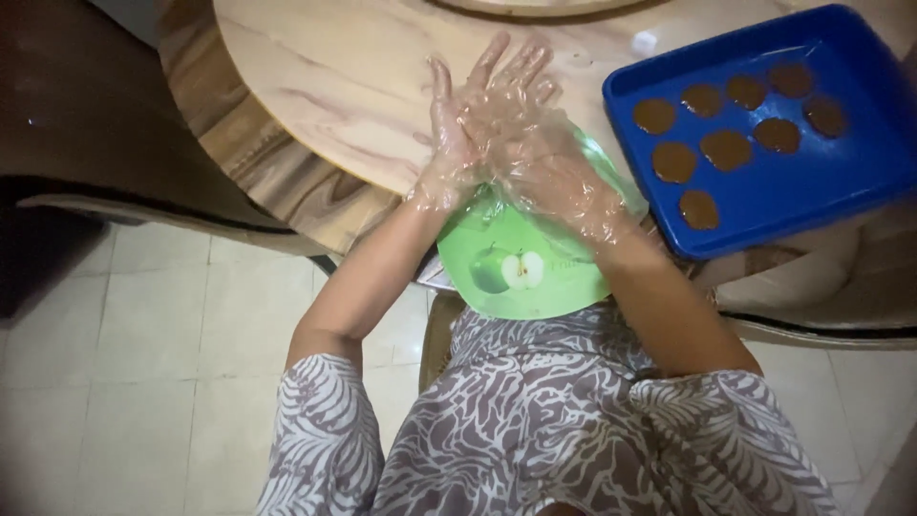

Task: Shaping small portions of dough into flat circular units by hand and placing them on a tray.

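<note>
1. The left hand (449,143) and the right hand (535,153) are seen pressed together, palm against palm, above the edge of the round wooden table (325,86); both are covered by thin clear plastic gloves, which are crumpled at the wrists.
2. The fingers are kept flat and spread rather than curled; whether a piece of dough is squeezed between the palms cannot be told, since the inner faces are hidden; nothing is gripped by fingertips on either side.
3. A green plastic cutting mat (521,272), printed with an apple picture, is laid directly under the hands and overhangs the table edge toward the lap; it appears to be placed there as a clean working surface close to the body.
4. A blue tray (841,182) is set just beside the right forearm, within easy reach; nine flat brown discs (726,148) are spread inside it, apart from one another, probably so that sticking is avoided.
5. A patterned grey-and-white garment (535,420) is worn; a pale tiled floor (143,334) is seen below.
</note>
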